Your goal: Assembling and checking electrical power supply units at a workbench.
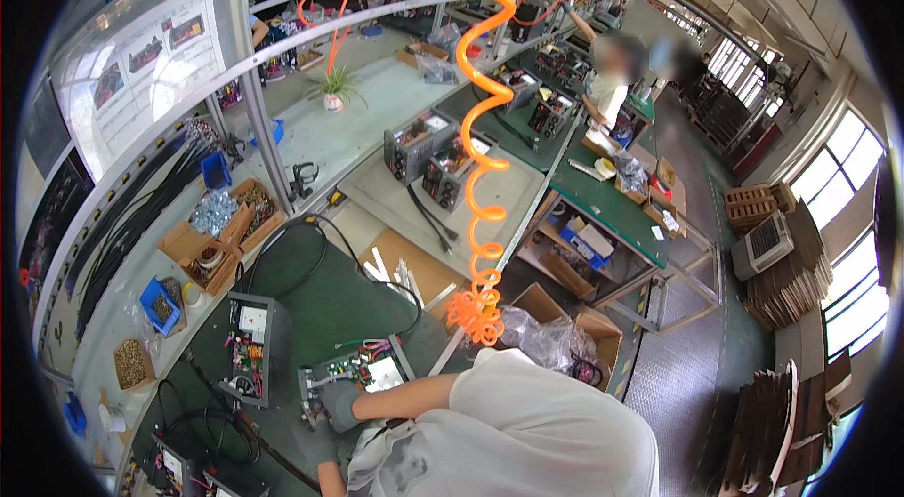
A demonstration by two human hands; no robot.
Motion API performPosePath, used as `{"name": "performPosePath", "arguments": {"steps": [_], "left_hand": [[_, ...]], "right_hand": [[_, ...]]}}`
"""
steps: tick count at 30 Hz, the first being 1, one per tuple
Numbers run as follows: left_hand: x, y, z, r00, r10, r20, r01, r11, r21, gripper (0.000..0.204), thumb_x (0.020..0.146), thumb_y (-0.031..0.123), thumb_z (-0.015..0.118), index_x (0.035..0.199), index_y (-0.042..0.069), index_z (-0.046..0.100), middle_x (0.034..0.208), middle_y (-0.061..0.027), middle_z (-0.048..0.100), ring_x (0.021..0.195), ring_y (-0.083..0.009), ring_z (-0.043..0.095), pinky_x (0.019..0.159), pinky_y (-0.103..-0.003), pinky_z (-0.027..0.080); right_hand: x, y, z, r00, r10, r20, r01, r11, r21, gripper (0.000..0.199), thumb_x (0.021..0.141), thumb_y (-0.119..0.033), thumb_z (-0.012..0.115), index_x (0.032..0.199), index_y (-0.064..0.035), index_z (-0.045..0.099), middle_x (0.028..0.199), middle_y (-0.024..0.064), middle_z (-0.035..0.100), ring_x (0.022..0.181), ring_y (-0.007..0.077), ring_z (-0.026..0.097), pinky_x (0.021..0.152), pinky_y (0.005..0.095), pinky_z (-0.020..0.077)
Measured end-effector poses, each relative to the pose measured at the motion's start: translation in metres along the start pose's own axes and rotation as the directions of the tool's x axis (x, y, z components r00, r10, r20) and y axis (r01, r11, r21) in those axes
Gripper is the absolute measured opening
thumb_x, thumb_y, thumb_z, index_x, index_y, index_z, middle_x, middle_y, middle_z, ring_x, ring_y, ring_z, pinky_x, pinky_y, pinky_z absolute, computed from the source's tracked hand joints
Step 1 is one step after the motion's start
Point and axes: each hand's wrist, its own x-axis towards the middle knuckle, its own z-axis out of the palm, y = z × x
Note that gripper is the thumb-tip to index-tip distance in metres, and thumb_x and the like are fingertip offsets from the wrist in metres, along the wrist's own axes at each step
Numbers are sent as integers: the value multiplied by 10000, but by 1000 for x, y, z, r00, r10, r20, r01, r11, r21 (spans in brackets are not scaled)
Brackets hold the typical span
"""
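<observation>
Grey gloves cover both of my hands, which are close together at the lower middle. My right hand (pixel 340 404) is bent over the near left end of an open electronic unit (pixel 356 370) with a circuit board, wires and a white part. Its fingers are curled by the metal end panel (pixel 306 388). Just below it, my left hand (pixel 316 445) has its fingers drawn in beside the same end. What lies between the fingers is too small and covered to make out. Another open unit (pixel 252 346) in a dark metal case stands to the left.
An orange coiled hose (pixel 487 168) hangs in front. Left are cardboard boxes of small parts (pixel 202 257), a blue bin (pixel 160 305) and black cables (pixel 132 224). Further units (pixel 419 144) stand on a board ahead. Another person (pixel 607 92) is at a far bench. A third unit (pixel 184 469) sits lower left.
</observation>
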Motion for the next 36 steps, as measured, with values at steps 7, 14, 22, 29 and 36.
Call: {"name": "performPosePath", "arguments": {"steps": [7, 14, 22, 29, 36], "left_hand": [[-8, 34, 2, 992, -18, -127, 60, 939, 338, 527, 684, 245, 710, 1087, -57, 556, 1040, -265, 630, 938, -394, 623, 844, -429, 485], [-24, 36, -19, 993, -48, -109, 87, 915, 395, 619, 688, 263, 741, 1171, -66, 536, 1142, -250, 622, 1057, -373, 619, 918, -431, 476], [-63, 261, -68, 862, 506, -30, -495, 827, -266, 509, 779, -16, 560, 1280, -62, 478, 1214, -163, 548, 1146, -251, 530, 1006, -364, 395], [-105, 385, -143, 191, 980, 62, -860, 197, -471, 328, 820, 201, 596, 1053, -12, 508, 926, -114, 486, 763, -201, 499, 707, -349, 428], [-123, 446, -168, 139, 931, 338, -488, 361, -795, 288, 856, 136, 731, 1054, 23, 556, 977, -236, 610, 848, -277, 615, 762, -394, 508]], "right_hand": [[-13, -4, -13, 996, -78, 52, 79, 997, -17, 394, 671, -292, 712, 963, -26, 715, 1025, 210, 684, 973, 315, 677, 825, 386, 546], [-26, -9, -11, 989, -109, 98, 109, 994, 8, 540, 659, -309, 746, 1094, -1, 659, 1050, 209, 670, 989, 326, 669, 853, 389, 538], [-21, -9, -10, 985, -130, 116, 140, 987, -79, 496, 617, -319, 782, 1012, -29, 705, 1048, 190, 690, 987, 314, 678, 838, 387, 545], [-23, -12, -7, 991, -79, 110, 89, 992, -94, 561, 611, -416, 787, 1051, -74, 725, 1090, 149, 696, 1014, 272, 672, 873, 370, 528], [-27, -14, -12, 989, -109, 98, 120, 987, -104, 507, 663, -396, 740, 1043, -61, 722, 1100, 161, 690, 1018, 270, 673, 864, 370, 532]]}}
